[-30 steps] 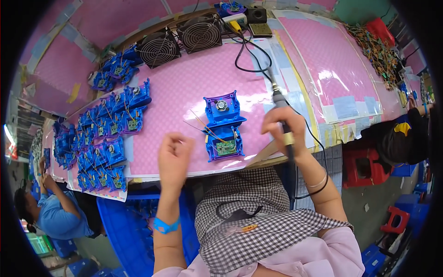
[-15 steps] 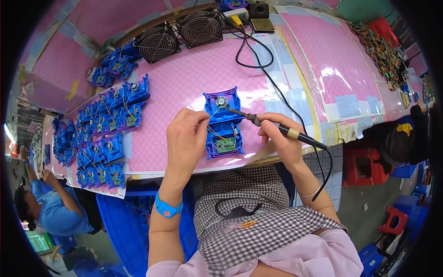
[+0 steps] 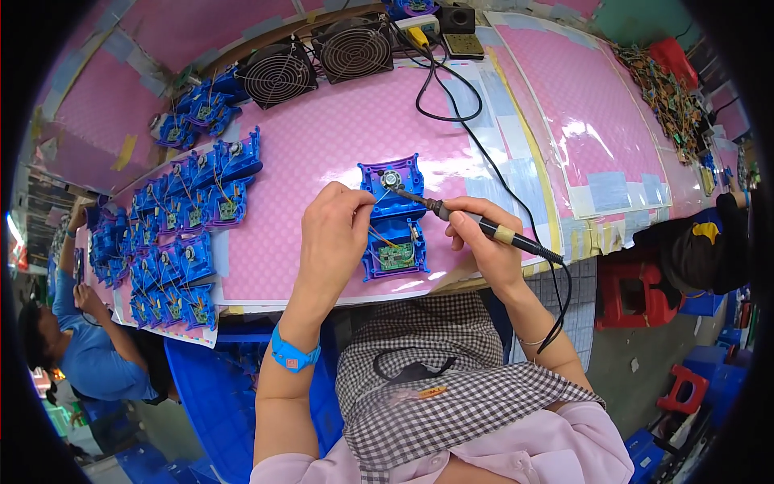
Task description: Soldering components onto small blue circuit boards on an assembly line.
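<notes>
I'm remotely viewing an electronics workshop: soldering iron (image 3: 506, 235) above the pink bench (image 3: 310, 133), blue housings (image 3: 203, 255) rowed on its left, circuit boards (image 3: 663, 105) heaped at its right.

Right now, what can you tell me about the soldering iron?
The soldering iron is a slim, pen-like tool with a grey and black handle, plastic by its look, ringed by a yellowish band. Held aslant in the right hand, it points its thin, dark, metal-looking shaft left and slightly away from the person, at the lower right edge of a round speaker; whether the tip touches is too small to tell. A black cord leaves the rear end and curves down.
</notes>
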Available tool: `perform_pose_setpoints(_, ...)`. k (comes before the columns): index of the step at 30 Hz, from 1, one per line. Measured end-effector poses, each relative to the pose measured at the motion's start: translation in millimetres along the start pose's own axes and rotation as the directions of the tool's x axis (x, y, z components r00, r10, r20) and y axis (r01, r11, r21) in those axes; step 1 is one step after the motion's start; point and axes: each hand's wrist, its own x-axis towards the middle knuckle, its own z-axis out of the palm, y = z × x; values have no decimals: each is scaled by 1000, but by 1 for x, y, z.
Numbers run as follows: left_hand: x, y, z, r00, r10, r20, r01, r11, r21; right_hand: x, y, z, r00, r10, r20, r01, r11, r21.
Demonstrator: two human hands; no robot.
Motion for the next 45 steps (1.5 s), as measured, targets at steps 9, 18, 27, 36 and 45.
perform_pose_setpoints(9, 1, 0, -1, 1000, -4, 11, 4, 1000, -8, -3, 0, -1, 976, -220, 8, 214, 937, -275)
perform_pose_setpoints(18, 2, 9, 1, 999, -23, 33, 25, 998, -60, 10, -10, -18, 995, -8, -97, -2, 995, -104)
perform_pose_setpoints(27, 15, 13, 18, 996, 27, 83, -21, 998, -63, 18, -11, -18, 995, -86, -59, 72, 977, -203)
perform_pose_setpoints(36, 20, 19, 20, 986, -29, 163, 38, 998, -52, 21, -13, -21, 999, -45, -30, 38, 976, -216)
perform_pose_setpoints(45, 11, 11, -1, 990, -54, -127, 51, 998, -24, 21, -11, -22, 992, -123, -9, 118, 968, -219)
